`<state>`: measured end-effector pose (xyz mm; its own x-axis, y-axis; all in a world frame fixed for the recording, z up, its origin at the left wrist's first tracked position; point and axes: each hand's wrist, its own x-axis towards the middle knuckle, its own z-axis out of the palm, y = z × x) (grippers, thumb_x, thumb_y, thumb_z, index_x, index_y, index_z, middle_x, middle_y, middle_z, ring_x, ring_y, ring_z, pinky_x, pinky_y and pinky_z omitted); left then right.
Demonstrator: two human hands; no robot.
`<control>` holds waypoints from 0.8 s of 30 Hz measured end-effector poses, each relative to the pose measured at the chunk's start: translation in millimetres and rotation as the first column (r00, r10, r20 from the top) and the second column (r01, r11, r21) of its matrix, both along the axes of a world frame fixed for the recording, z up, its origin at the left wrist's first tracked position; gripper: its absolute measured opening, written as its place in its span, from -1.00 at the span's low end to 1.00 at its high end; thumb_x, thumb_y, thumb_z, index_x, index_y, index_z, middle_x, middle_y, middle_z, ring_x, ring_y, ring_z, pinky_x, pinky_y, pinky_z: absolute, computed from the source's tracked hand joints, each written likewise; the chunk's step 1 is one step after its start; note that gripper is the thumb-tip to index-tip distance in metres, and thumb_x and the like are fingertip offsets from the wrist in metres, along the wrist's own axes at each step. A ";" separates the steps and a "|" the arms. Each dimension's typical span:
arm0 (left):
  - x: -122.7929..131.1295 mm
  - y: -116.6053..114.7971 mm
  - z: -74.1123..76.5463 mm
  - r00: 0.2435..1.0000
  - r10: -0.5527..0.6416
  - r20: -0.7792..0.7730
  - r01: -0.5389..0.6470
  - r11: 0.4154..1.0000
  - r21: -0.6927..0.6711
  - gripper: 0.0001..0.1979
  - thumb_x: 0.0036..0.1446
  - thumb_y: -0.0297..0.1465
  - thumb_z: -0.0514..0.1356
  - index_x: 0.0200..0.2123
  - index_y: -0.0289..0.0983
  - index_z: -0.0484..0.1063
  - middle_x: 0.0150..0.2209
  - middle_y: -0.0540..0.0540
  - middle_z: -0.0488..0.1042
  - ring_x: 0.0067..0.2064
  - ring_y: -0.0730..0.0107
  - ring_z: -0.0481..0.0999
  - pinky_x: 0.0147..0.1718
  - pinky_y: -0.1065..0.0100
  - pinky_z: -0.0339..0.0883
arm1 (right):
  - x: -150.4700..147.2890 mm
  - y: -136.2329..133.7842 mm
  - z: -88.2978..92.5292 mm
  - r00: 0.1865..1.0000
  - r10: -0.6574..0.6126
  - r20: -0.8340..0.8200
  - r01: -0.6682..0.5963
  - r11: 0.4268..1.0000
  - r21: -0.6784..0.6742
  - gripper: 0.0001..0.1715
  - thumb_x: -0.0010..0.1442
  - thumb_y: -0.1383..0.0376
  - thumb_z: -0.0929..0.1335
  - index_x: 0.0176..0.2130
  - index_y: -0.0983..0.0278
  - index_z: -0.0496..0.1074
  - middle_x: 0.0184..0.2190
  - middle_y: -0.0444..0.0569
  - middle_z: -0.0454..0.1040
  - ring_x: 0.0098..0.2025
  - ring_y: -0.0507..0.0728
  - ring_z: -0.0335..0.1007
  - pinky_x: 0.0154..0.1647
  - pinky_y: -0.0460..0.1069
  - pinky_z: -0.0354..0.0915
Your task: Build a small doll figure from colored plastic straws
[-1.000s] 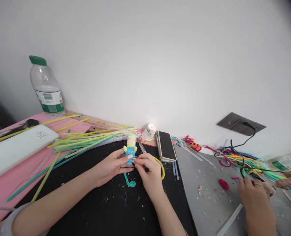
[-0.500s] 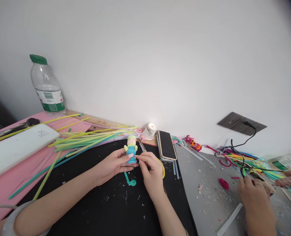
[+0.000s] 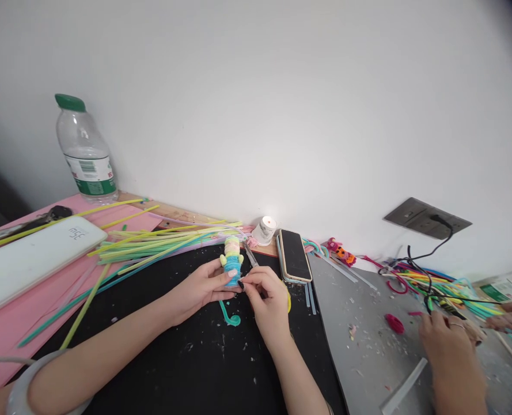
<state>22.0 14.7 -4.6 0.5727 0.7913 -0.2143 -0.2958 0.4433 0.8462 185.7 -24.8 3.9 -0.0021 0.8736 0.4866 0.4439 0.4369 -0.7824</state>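
A small pastel figure (image 3: 232,259) wound from pipe cleaners, yellow and pink on top and blue below, stands upright over the black mat (image 3: 186,357). My left hand (image 3: 197,291) holds its blue base from the left. My right hand (image 3: 266,300) pinches a small dark piece against the base from the right. A teal curled pipe cleaner (image 3: 230,316) lies on the mat just below both hands, and a yellow one (image 3: 287,297) curves behind my right hand.
A bundle of long pipe cleaners (image 3: 160,245), a white power bank (image 3: 31,259), a green-capped bottle (image 3: 85,153), scissors (image 3: 250,256), a lit tealight (image 3: 264,230) and a phone (image 3: 294,255) lie around. Another person's hands (image 3: 450,346) work at the right among coloured pipe cleaners (image 3: 437,285).
Both hands and the figure have stayed together, with my right fingers shifting slightly at the figure's base. The view has drifted a little.
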 end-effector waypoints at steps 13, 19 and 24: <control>0.7 -1.9 0.3 1.000 0.004 -0.023 -0.002 0.995 0.104 -0.76 0.12 -0.26 0.25 -0.15 -0.22 0.40 -0.24 -0.01 0.46 -0.23 0.44 0.48 -0.22 0.38 0.39 | -2.3 -1.1 0.9 0.998 0.019 0.056 -0.023 0.998 0.062 -0.88 0.11 0.46 0.37 -0.41 0.27 0.48 -0.39 -0.07 0.38 -0.47 0.00 0.26 -0.51 -0.10 0.19; 0.7 -1.0 1.2 0.999 0.051 -0.011 -0.048 0.983 0.178 -0.56 0.10 -0.31 0.27 0.06 -0.14 0.28 -0.12 -0.04 0.45 -0.10 0.32 0.46 -0.16 0.29 0.40 | -4.1 -2.5 3.9 0.997 0.023 0.073 -0.032 0.991 0.128 -0.86 0.10 0.47 0.37 -0.43 0.27 0.47 -0.45 -0.08 0.43 -0.49 0.00 0.27 -0.51 -0.10 0.21; 1.6 0.7 0.6 0.998 0.061 -0.016 -0.057 0.980 0.191 -0.58 0.12 -0.30 0.25 0.04 -0.16 0.29 -0.18 -0.03 0.46 -0.19 0.37 0.49 -0.16 0.30 0.40 | -2.1 -3.8 -0.8 1.000 -0.016 -0.016 0.016 1.000 0.015 -0.88 0.10 0.43 0.36 -0.42 0.25 0.48 -0.55 -0.13 0.44 -0.55 0.00 0.30 -0.53 -0.11 0.25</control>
<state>23.6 15.4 -4.0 0.5209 0.8509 -0.0679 -0.2974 0.2555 0.9199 183.7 -28.6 3.1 0.0198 0.8661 0.4995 0.4381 0.4416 -0.7830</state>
